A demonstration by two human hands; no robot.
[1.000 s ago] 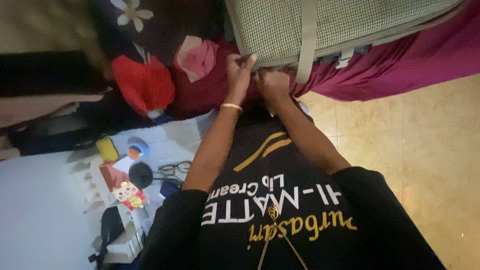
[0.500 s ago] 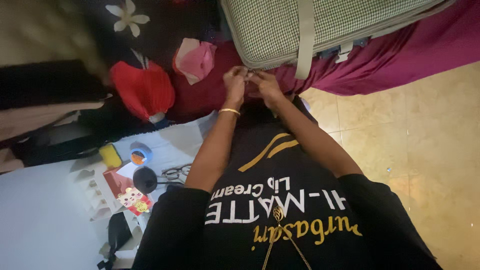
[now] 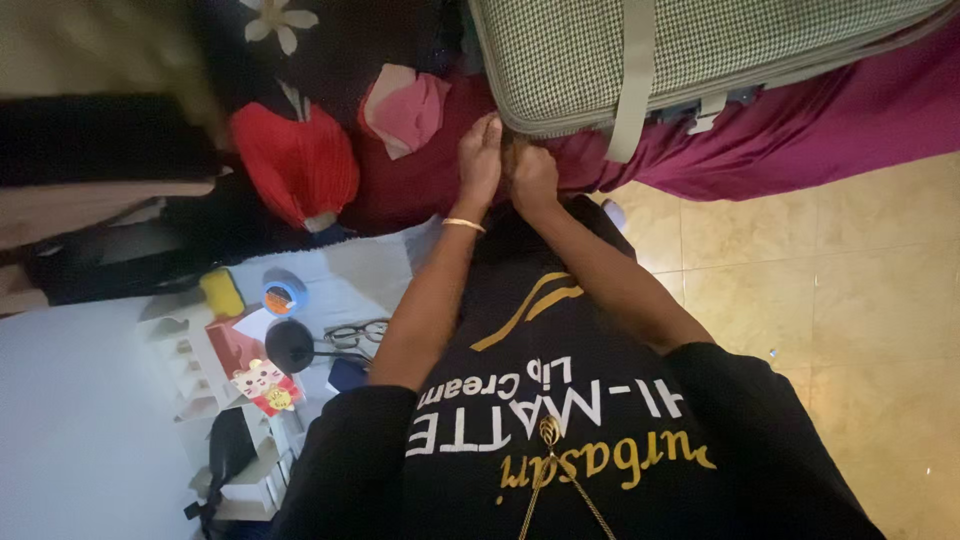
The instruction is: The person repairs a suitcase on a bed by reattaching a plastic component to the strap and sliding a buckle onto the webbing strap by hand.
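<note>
Both hands have drawn closer together since the earlier frames and now sit side by side just below the near corner of the suitcase (image 3: 640,60), which lies at the upper middle and right of the frame on a magenta bedspread (image 3: 800,150). The left hand (image 3: 480,155) has its fingers held together and pointing up toward the suitcase edge; a thin gold bangle (image 3: 463,224) circles its wrist. The right hand (image 3: 533,172) is curled, fingers folded in, touching the left hand; whether either pinches anything between them cannot be told, as the spot is dark. A pale strap (image 3: 632,95) runs down the checked green suitcase just right of the hands. To the left of the hands lie a pink cloth (image 3: 405,108) and a red garment (image 3: 295,160). At lower left, on a pale surface, sit eyeglasses (image 3: 355,335), a small round blue tin (image 3: 283,296) and a yellow item (image 3: 222,293). Tan floor tiles (image 3: 850,300) fill the right side.
</note>
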